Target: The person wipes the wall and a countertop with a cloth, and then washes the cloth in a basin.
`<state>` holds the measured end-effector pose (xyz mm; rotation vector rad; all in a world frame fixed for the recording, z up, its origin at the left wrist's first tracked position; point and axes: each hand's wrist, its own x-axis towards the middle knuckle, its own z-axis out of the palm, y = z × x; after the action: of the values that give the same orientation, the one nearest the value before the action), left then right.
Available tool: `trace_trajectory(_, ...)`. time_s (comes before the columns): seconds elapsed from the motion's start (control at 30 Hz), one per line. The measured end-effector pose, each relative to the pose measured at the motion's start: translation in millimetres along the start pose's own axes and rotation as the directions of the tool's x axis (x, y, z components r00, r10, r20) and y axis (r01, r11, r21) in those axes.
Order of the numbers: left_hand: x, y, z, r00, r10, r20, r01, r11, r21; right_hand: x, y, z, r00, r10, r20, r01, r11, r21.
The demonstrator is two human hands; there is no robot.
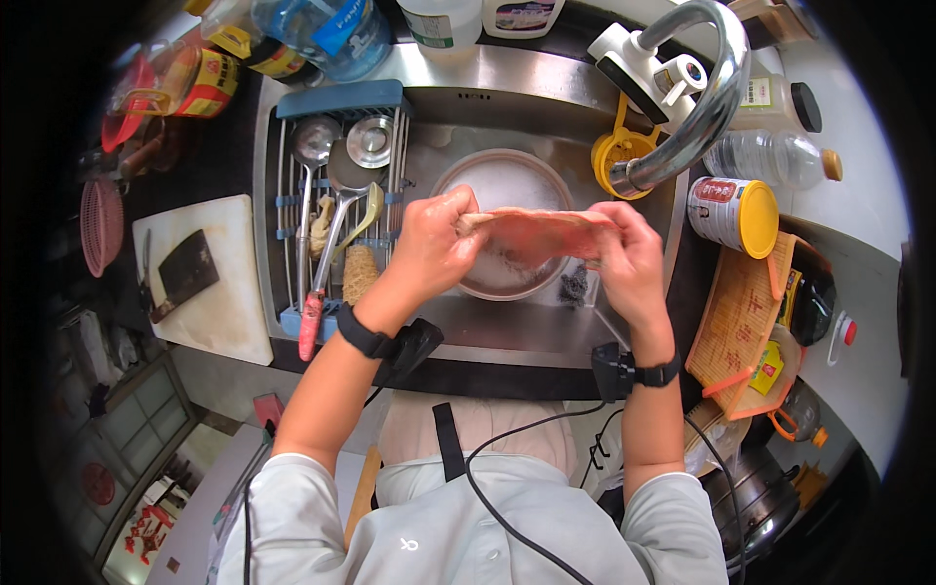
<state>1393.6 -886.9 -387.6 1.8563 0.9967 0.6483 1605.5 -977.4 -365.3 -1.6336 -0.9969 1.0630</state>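
Observation:
A wet reddish-pink cloth [537, 228] is stretched between my two hands above a round basin [504, 289] of whitish, sudsy water in the steel sink. My left hand [441, 238] grips the cloth's left end in a closed fist. On the other end, my right hand [630, 245] holds the cloth between thumb and fingers. The cloth's middle is blurred and hides part of the basin. A dark scouring pad [574, 285] lies beside the basin, close to my right hand.
A drying rack [340, 99] with ladles and a loofah [360, 274] spans the sink's left side. The curved faucet [731, 73] and a yellow strainer [610, 157] are at the upper right. A cutting board [241, 292] bears a cleaver [188, 272]. A yellow-lidded can [731, 216] stands right.

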Motion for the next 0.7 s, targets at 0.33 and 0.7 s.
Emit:
trace_trajectory(0.33, -2.3, 66.6, -41.6, 0.909, 0.408, -0.079, -0.398, 0.909, 0.124, -42.3, -53.2, -8.4, 0.92, -0.326, -0.217, 0.367, 0.911, 0.189)
trace_trajectory(0.7, -6.2, -65.5, 46.0, 0.934, -0.12, 0.337, -0.072, 0.859, 0.506, 11.1, 98.4, 37.3, 0.99, -0.13, -0.054, 0.095, 0.898, -0.43)
